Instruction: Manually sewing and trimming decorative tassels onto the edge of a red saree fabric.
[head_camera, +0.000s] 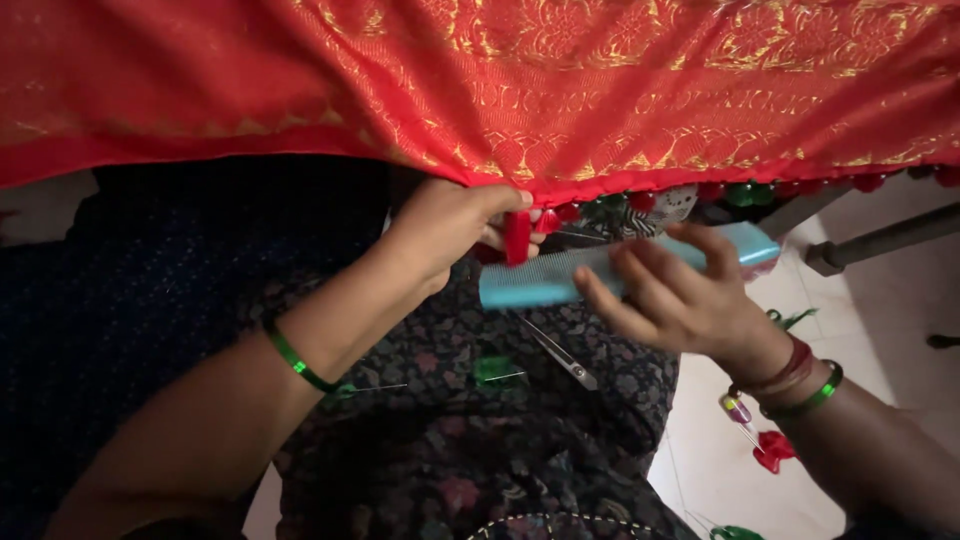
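A red cloth with gold woven patterns (560, 90) hangs across the top of the view. My left hand (450, 225) pinches its lower hem, where a red tassel (517, 238) hangs down. My right hand (680, 295) holds a light blue comb (540, 282) level just under the tassel, its teeth toward the hem. Red and green tassels (740, 193) line the hem to the right. Both wrists wear green bangles.
Small scissors (562, 357) and a green thread piece with a needle (495, 372) lie on my dark patterned lap (450, 440). A red thread bundle (772, 450) lies on the pale floor (880, 340). A grey metal bar (880, 240) stands at the right.
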